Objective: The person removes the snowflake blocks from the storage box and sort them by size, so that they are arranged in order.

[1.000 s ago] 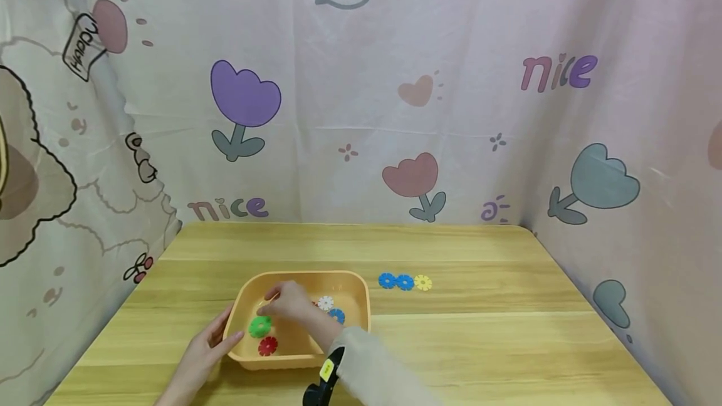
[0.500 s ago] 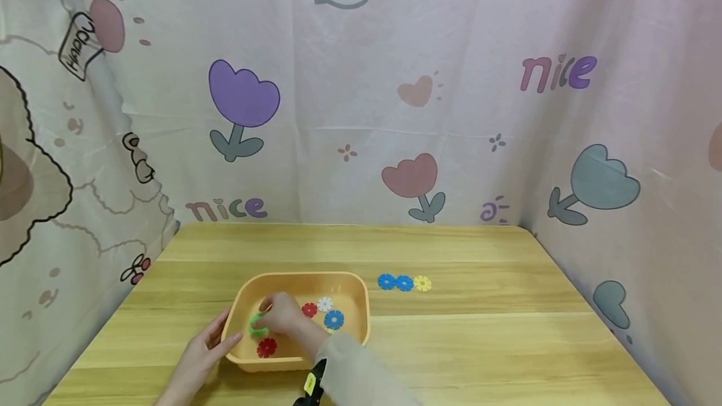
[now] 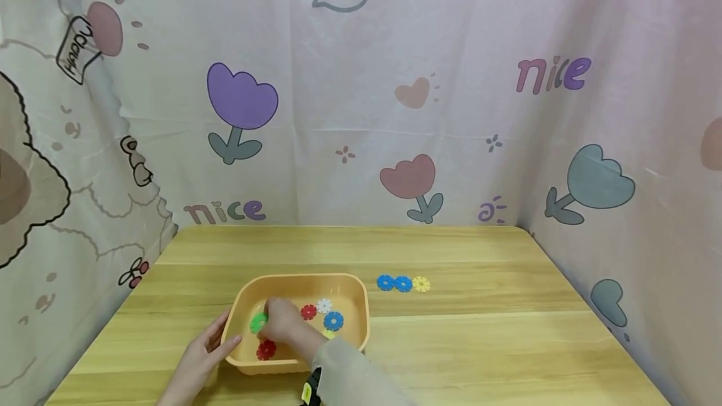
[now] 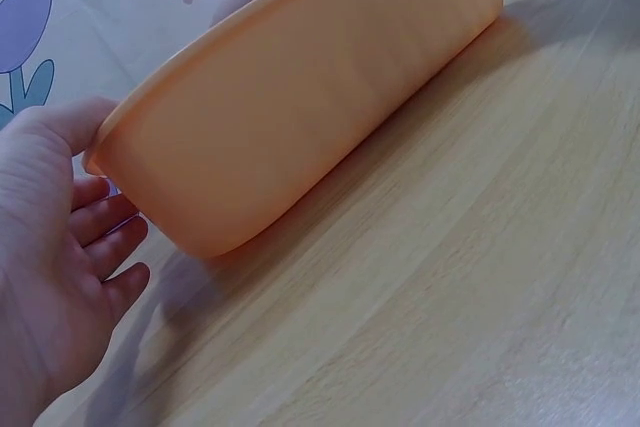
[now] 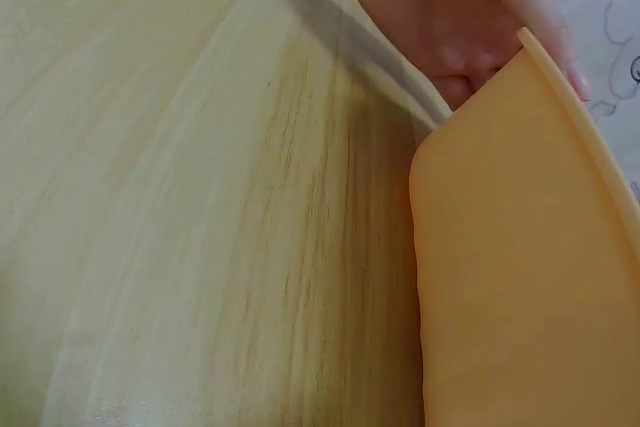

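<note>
Green disc (image 3: 257, 322) in tub (image 3: 355, 296), left end. Right hand (image 3: 283, 323) right at it, fingertips hidden, can't tell if grasping. Left hand (image 3: 204, 351) grips tub's left rim. Tub on counter (image 3: 479, 343), left of yellow disc (image 3: 416, 284).

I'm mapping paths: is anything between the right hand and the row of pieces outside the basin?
Yes: the basin wall nearest the row of pieces stands between that row and the right hand. Inside, a red piece and a white piece lie along the way.
</note>
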Tool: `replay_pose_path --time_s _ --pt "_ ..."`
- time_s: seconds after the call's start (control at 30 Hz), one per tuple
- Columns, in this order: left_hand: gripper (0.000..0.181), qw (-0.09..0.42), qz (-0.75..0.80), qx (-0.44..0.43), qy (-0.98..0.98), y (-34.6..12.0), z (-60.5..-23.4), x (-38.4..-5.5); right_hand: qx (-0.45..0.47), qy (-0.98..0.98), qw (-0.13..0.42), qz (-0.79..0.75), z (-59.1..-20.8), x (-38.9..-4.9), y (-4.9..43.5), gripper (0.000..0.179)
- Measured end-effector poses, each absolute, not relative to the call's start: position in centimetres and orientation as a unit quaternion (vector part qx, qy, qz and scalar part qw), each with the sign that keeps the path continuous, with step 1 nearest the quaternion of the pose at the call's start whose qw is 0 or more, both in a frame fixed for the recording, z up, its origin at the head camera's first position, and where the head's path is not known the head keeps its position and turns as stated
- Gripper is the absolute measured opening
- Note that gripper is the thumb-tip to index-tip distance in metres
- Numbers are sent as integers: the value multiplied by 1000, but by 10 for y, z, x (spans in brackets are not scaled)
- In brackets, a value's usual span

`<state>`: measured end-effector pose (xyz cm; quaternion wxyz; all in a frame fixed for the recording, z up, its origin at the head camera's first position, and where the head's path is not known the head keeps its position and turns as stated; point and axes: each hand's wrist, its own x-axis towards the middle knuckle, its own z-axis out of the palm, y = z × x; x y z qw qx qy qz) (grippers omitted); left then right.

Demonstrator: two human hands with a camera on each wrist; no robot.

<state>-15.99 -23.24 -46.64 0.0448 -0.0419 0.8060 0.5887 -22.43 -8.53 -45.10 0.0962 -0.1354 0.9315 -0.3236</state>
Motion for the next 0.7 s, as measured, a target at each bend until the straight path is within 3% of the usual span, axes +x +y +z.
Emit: replay_pose_path --time_s 0.7 --pt "75 49 598 -30 800 -234 -465 -162 -120 948 100 -276 -451 -227 -88 26"
